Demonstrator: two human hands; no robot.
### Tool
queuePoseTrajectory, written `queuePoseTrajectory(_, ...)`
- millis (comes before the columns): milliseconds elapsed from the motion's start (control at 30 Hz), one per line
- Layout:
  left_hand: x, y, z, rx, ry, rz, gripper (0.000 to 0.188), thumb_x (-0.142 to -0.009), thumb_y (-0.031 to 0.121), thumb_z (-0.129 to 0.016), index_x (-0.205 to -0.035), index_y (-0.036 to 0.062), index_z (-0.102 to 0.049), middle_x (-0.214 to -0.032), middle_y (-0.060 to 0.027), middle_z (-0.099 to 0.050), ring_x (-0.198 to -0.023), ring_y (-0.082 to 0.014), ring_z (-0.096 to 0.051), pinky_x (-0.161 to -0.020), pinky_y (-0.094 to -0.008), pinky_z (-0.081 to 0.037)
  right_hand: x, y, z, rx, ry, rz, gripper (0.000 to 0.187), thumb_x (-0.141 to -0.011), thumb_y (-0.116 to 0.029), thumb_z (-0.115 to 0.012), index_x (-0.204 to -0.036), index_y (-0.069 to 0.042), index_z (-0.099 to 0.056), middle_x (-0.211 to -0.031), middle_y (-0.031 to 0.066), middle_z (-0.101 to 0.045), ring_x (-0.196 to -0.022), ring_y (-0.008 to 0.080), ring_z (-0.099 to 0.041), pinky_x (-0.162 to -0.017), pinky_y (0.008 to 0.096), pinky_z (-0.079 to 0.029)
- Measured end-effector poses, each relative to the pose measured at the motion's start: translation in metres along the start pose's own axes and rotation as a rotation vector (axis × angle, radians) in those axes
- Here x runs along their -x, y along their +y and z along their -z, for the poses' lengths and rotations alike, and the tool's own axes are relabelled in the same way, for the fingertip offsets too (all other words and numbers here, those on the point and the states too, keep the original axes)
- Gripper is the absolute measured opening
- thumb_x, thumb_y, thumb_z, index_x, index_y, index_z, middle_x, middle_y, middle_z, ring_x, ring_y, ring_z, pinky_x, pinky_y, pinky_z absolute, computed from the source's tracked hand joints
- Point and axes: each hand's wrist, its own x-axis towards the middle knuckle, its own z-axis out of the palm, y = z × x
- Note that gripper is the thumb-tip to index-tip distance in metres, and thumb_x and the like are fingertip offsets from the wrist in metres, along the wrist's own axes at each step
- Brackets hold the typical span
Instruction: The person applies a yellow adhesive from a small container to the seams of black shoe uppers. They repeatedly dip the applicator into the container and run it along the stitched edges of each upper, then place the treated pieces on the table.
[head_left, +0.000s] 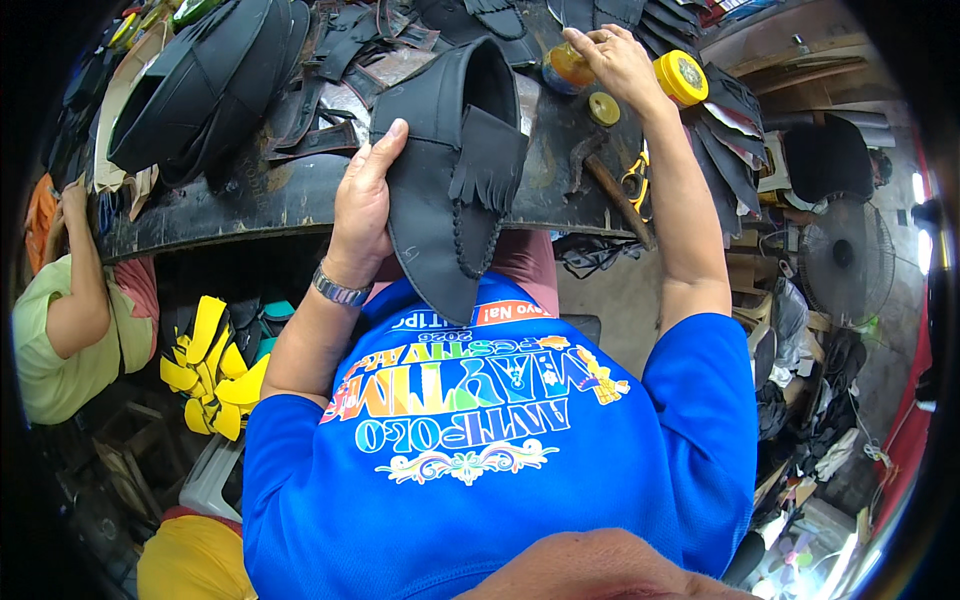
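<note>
My left hand (362, 205) grips a black leather shoe upper (430, 190) with a fringed flap and a stitched, puckered toe seam. Its toe points down toward my lap, and the thumb lies on its outer face. Out to the right, my right hand (622, 68) is at the mouth of a clear jar (566, 72) with amber contents. Those fingers are bent together over the jar; anything pinched between them is too small to make out. A small yellow lid (603, 108) lies beside the jar, and a yellow-topped tub (682, 78) stands right of my wrist.
A hammer (610, 190) and yellow-handled scissors (636, 182) lie near the black table's (300, 195) right edge. More black uppers (205, 90) are heaped at the left, with leather strips behind. Another person's arm (80, 270) shows far left. A fan (846, 250) stands at right.
</note>
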Motion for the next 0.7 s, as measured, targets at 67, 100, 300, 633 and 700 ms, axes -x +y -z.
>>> queuePoseTrajectory(67, 0.0, 0.001, -0.001, 0.038, -0.033, 0.002, 0.033, -0.105, 0.026, -0.054, -0.124, 0.0005, -0.061, -0.117, -0.0135, -0.07, -0.103, -0.0215, -0.071, -0.089, -0.035, -0.059, 0.002, 0.001, 0.001, -0.376, 0.118, -0.151, 0.066, -0.104, -0.06, -0.037, -0.105, -0.009, -0.079, -0.13, 0.0133, -0.064, -0.126, 0.0314, -0.055, -0.11, 0.0405, -0.038)
queuePoseTrajectory(100, 0.0, 0.0, -0.001, 0.036, 0.006, 0.006, 0.033, -0.106, 0.027, -0.053, -0.125, 0.0004, -0.061, -0.118, -0.0135, -0.07, -0.104, -0.0215, -0.07, -0.09, -0.035, -0.058, 0.003, 0.0, 0.002, -0.571, 0.191, -0.208, 0.066, -0.104, -0.061, -0.038, -0.105, -0.009, -0.079, -0.126, 0.0142, -0.065, -0.123, 0.0305, -0.057, -0.108, 0.0396, -0.04)
queuePoseTrajectory(300, -0.003, 0.002, -0.006, 0.042, 0.007, 0.006, 0.035, -0.106, 0.027, -0.052, -0.126, 0.0002, -0.061, -0.118, -0.0132, -0.07, -0.106, -0.0212, -0.07, -0.091, -0.0349, -0.057, 0.033, -0.011, 0.001, -0.385, 0.503, -0.185, 0.027, -0.093, -0.028, -0.061, -0.107, -0.012, -0.077, -0.118, 0.0158, -0.067, -0.114, 0.0346, -0.061, -0.098, 0.0438, -0.049)
queuePoseTrajectory(633, -0.011, -0.001, -0.012, -0.11, -0.087, 0.008, 0.042, -0.108, 0.032, -0.047, -0.131, -0.001, -0.058, -0.121, -0.0138, -0.07, -0.102, -0.0205, -0.072, -0.089, -0.0335, -0.059, 0.079, -0.094, 0.051, -0.479, 0.498, -0.033, 0.033, -0.076, 0.008, -0.06, -0.1, -0.007, -0.077, -0.113, 0.011, -0.065, -0.109, 0.0246, -0.062, -0.095, 0.0377, -0.049)
queuePoseTrajectory(700, -0.011, -0.003, -0.017, -0.139, -0.085, 0.003, 0.042, -0.108, 0.032, -0.047, -0.132, -0.0003, -0.057, -0.12, -0.0133, -0.07, -0.1, -0.0196, -0.072, -0.087, -0.0322, -0.059, 0.091, -0.128, 0.065, -0.923, 0.518, 0.01, 0.036, -0.077, 0.013, -0.056, -0.102, -0.003, -0.075, -0.116, 0.0113, -0.064, -0.109, 0.022, -0.062, -0.094, 0.0345, -0.05)
